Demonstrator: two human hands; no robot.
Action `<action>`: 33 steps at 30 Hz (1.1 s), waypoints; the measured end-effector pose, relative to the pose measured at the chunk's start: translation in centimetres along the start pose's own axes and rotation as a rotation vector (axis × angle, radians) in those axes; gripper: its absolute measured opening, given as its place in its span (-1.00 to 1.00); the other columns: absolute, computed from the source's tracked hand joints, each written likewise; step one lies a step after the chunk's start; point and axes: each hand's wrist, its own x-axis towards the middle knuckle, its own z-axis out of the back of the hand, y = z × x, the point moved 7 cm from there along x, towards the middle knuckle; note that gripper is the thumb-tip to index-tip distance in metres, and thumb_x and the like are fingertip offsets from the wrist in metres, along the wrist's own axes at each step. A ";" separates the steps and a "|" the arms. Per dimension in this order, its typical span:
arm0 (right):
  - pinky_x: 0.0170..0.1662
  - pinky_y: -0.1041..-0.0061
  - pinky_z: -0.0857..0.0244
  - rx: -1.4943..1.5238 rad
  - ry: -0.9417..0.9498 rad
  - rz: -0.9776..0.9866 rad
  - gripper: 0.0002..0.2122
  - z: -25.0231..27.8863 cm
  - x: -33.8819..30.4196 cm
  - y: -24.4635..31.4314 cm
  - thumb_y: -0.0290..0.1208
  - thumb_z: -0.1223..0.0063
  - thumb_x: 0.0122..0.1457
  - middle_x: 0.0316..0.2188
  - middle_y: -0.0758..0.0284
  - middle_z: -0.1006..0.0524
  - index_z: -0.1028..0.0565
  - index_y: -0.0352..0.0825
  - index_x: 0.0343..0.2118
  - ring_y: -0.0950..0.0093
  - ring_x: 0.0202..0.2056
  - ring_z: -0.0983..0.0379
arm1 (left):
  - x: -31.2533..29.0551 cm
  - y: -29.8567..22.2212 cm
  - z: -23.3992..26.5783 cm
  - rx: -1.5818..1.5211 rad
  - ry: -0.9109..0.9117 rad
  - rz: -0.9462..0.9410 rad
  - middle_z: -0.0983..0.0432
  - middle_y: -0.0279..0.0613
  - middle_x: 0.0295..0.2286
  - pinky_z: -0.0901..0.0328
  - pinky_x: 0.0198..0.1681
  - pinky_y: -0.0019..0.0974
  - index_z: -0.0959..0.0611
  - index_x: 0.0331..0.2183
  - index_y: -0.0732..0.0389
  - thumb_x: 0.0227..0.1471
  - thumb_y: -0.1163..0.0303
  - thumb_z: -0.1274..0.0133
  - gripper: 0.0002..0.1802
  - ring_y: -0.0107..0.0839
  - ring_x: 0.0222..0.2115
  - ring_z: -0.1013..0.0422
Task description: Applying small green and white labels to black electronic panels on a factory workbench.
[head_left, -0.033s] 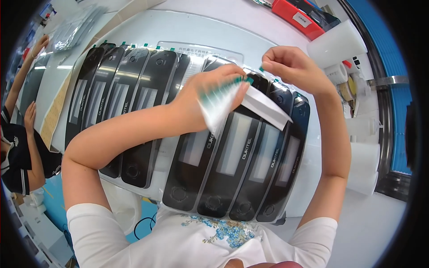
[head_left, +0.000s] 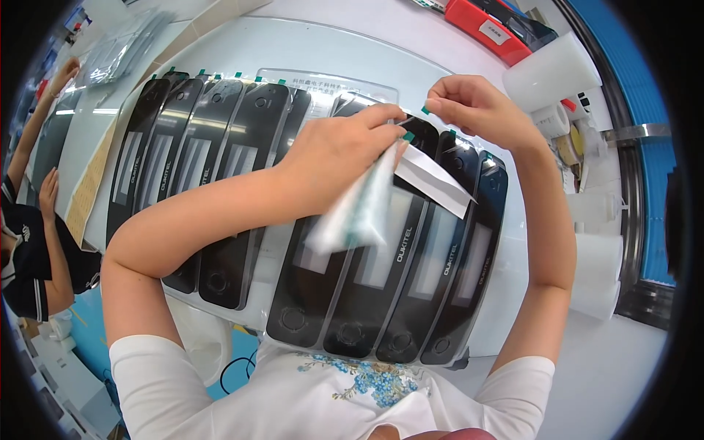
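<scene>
My left hand (head_left: 341, 154) is closed in a pinch on a white sheet of green stickers (head_left: 359, 213), which hangs blurred over the panels. A folded white strip (head_left: 440, 185) slants away from the same fingers; whether it belongs to the sheet I cannot tell. One green sticker (head_left: 408, 136) shows at the left fingertips. To the right, my right hand (head_left: 480, 110) pinches a small green sticker tab (head_left: 425, 110) above the panels' far ends. Beneath both hands lies a row of long black panels (head_left: 407, 315) with pale windows; some carry green tabs at their far ends.
A second group of black panels (head_left: 253, 136) lies at the left, with green tabs along the far ends. Beyond, at the right, are a red bin (head_left: 488, 33) and white film rolls (head_left: 554, 70). At the far left is another person's arm (head_left: 33, 136).
The sticker sheet has swung down and toward me below my left hand. My right hand, with its green tab, has shifted very slightly left.
</scene>
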 end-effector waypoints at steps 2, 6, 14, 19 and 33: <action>-0.53 0.76 -0.19 -0.018 0.007 -0.068 -0.75 -0.1 1.2 -0.7 -0.21 -0.09 0.26 -0.58 0.50 -0.47 -0.52 -0.35 -0.34 0.76 -0.55 -0.37 | -0.2 0.5 -0.8 0.137 0.150 -0.029 -0.42 -0.14 0.00 -0.43 -0.42 -0.20 -0.56 -0.18 0.25 -0.10 0.40 -0.13 -0.64 -0.17 -0.41 -0.55; -0.51 0.70 -0.37 0.056 0.032 -0.179 -0.76 -0.4 2.4 -1.8 -0.26 -0.03 0.29 -0.58 0.42 -0.52 -0.50 -0.37 -0.35 0.68 -0.58 -0.47 | -0.2 0.0 -1.7 0.237 0.259 -0.058 -0.41 -0.26 0.06 -0.40 -0.45 -0.26 -0.56 -0.11 0.23 -0.04 0.43 -0.05 -0.63 -0.25 -0.42 -0.55; -0.52 0.69 -0.41 0.121 0.217 -0.191 -0.75 -1.2 3.7 -2.5 -0.24 -0.04 0.28 -0.60 0.42 -0.52 -0.44 -0.33 -0.43 0.64 -0.61 -0.49 | -0.3 -0.1 -1.7 0.254 0.223 -0.120 -0.44 -0.30 0.04 -0.39 -0.47 -0.32 -0.57 -0.11 0.22 -0.09 0.51 -0.03 -0.59 -0.35 -0.47 -0.52; -0.54 0.69 -0.41 0.104 0.193 -0.214 -0.77 -1.1 4.0 -2.9 -0.28 -0.06 0.27 -0.60 0.39 -0.52 -0.45 -0.34 -0.43 0.61 -0.65 -0.49 | -0.3 0.0 -1.7 0.236 0.202 -0.112 -0.43 -0.29 0.04 -0.39 -0.47 -0.33 -0.57 -0.12 0.22 -0.09 0.51 -0.02 -0.61 -0.35 -0.47 -0.52; -0.59 0.75 -0.30 0.170 -0.077 -0.108 -0.75 -1.2 0.7 -0.3 -0.26 -0.06 0.26 -0.54 0.47 -0.46 -0.50 -0.39 -0.28 0.77 -0.63 -0.33 | -1.1 2.4 -0.3 -0.469 0.151 0.428 -0.44 -0.12 -0.54 -0.29 -0.34 -0.26 -0.54 -0.29 0.28 0.30 0.15 0.17 -0.62 -0.26 -0.46 -0.40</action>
